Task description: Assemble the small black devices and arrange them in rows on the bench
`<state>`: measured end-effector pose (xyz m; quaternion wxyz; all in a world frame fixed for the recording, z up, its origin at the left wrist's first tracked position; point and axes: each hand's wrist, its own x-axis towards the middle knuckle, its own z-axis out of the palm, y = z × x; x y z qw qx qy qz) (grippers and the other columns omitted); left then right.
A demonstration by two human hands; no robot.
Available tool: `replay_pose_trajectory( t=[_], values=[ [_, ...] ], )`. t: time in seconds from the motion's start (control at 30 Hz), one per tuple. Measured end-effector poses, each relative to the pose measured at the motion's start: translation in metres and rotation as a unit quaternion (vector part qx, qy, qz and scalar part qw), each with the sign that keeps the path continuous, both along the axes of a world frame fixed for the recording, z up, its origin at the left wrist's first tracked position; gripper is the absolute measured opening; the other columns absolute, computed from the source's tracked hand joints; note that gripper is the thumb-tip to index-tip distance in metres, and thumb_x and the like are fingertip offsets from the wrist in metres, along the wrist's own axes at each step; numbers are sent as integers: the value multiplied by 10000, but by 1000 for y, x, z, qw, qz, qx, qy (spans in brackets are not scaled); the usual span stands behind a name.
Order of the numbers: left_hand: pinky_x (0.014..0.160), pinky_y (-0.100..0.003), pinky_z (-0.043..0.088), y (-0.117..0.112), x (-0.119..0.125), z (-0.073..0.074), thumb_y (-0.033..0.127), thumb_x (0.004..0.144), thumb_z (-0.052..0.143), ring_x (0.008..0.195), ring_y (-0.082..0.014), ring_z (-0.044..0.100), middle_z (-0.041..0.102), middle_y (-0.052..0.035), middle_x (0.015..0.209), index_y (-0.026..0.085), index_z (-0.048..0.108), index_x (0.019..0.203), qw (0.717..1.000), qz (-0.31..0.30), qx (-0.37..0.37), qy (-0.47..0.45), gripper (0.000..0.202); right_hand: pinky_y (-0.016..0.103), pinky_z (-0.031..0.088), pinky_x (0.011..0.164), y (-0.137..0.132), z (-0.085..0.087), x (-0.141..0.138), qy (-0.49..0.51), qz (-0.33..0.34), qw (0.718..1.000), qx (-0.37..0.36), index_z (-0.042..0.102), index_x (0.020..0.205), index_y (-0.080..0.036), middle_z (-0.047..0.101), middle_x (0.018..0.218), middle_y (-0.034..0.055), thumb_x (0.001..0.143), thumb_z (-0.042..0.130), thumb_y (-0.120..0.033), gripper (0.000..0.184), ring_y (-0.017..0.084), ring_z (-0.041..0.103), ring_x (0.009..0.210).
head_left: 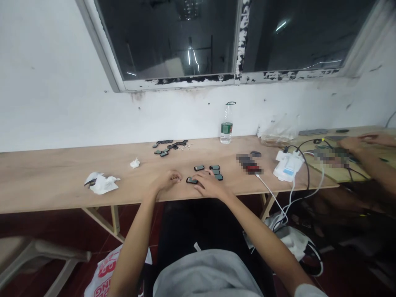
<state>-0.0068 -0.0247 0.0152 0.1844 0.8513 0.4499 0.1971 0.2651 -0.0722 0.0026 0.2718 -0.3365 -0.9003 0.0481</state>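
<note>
While both forearms reached out from the grey-clad lap, the left hand (167,180) rested on the near edge of the wooden table (55,194), its fingers curled into a loose fist; whether anything lay inside it could not be told. Just at its three o'clock, the right hand (208,185) lay flat and open, fingers spread, with the fingertips touching a small dark teal-faced piece (192,180) that sat on the table between the two hands. The step in hand looked like working through these pieces one at a time. Any next move would call for a fine pinch on that flat piece without nudging its neighbours. At twelve o'clock of the right hand lay a lone piece (199,167) and, just beside it, a tight group of three (216,171). Well off at nine o'clock sat a crumpled tissue (100,182), and a smaller wad (135,163) lay at ten. Farther back, at eleven o'clock, a scattered pile of pieces (170,146) lay near the wall. At one o'clock stood a clear water bottle (226,128), upright. Out at two o'clock a white power strip (289,166) trailed cables, and beyond it a co-worker's hand (352,143) rested on the table.
</note>
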Motion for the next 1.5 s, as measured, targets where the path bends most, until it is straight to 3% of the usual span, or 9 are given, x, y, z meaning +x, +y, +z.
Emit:
replay_pose_trajectory(
  t=[0.17,0.3,0.5,0.73,0.9,1.07,1.17,1.27,1.5],
  values=[
    [803,-347,535,-4,6,3,343,810,609,899,-247,671,718,-93,980,191,733,867,1000,4,-20,0,204,459,340,1011,5,12,26,-33,-37,999,-19,717,991,-190,686,1123,109,918,547,-188,186,285,527,1173],
    [835,-350,537,-9,13,6,379,816,635,903,-241,677,722,-83,998,202,735,885,999,-9,-39,-13,215,475,347,1039,7,11,35,-63,-25,996,-60,706,1173,-216,649,1237,110,916,573,-228,290,298,490,1228],
    [857,-349,532,-9,15,6,418,827,633,924,-234,668,723,-87,1010,191,730,897,999,-24,-44,-13,256,488,336,1056,6,3,20,-62,-47,995,-55,590,1360,-216,555,1356,139,970,518,-298,405,307,439,1270],
    [826,-345,541,-10,15,5,384,848,619,905,-236,679,740,-87,1008,193,739,946,999,-32,-27,-12,246,494,329,1025,11,-4,-16,-39,-65,997,-9,643,1191,-166,616,1246,167,954,582,-377,323,327,473,1215],
    [837,-347,555,-10,9,6,436,823,695,1024,-269,680,730,-110,1152,190,687,1180,999,5,-43,-32,434,472,349,998,18,-1,-23,-6,-50,999,-20,671,1008,-171,689,1035,112,900,662,-312,178,290,563,1094],
    [940,-361,527,-19,19,18,456,917,618,1075,-255,664,722,-94,1149,202,719,1105,993,-8,101,-57,332,349,459,894,18,0,-4,194,-32,977,-78,686,1052,-193,711,1079,69,816,687,-210,237,208,628,949],
    [843,-306,546,-31,42,26,326,993,495,928,-197,685,729,-77,1012,195,736,1011,975,-69,195,-80,275,327,509,814,18,4,9,297,-32,943,-149,724,1048,-179,739,1047,68,769,711,-221,282,193,650,855],
    [731,-259,550,-43,64,30,258,987,487,793,-149,666,713,-74,973,194,730,1018,954,-77,270,-103,253,349,537,805,15,12,18,357,8,909,-215,760,1068,-181,767,1004,76,791,727,-328,316,211,686,849],
    [875,-321,583,-52,74,34,250,939,607,997,-203,698,705,-102,1116,209,713,1122,941,-112,301,-104,216,377,575,787,8,21,22,412,28,878,-243,780,1073,-171,782,972,89,769,770,-446,410,250,723,870]
  ],
)
